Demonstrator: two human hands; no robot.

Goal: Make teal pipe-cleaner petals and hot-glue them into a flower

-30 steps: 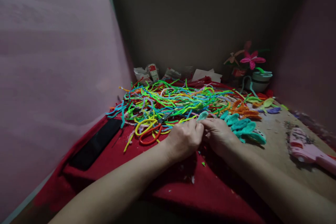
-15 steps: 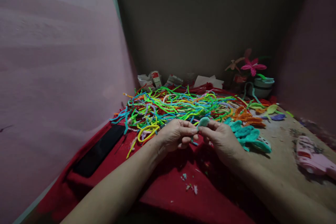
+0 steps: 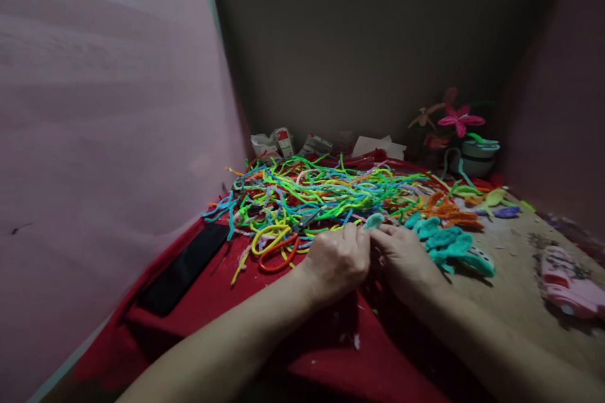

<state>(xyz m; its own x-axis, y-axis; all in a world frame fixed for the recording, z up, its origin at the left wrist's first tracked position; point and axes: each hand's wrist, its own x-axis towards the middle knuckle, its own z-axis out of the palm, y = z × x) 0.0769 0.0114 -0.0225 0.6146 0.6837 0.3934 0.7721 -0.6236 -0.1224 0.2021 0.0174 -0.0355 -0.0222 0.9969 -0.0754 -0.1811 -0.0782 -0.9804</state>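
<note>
A small teal fuzzy petal [image 3: 374,221] sticks up between my two hands, pinched at its base. My left hand [image 3: 339,258] is closed in a fist against it, knuckles up. The thumb and forefinger of my right hand [image 3: 399,255] are closed on the petal's lower end. Several finished-looking teal petals [image 3: 444,239] lie just right of my right hand. Beyond the hands spreads a tangled heap of coloured pipe cleaners [image 3: 321,189]. Scissors with red-orange handles [image 3: 278,258] rest at its near edge, left of my left hand.
A black phone [image 3: 184,269] lies on the red cloth [image 3: 302,352] at left. At right are a pink glue gun [image 3: 570,286] and orange petals [image 3: 454,211]. A pot [image 3: 477,158] and a pink flower [image 3: 460,119] stand at the back right.
My left hand has rolled over into a fist and moved slightly right and down, uncovering the scissors. The petal remains between the hands. The view has shifted slightly.
</note>
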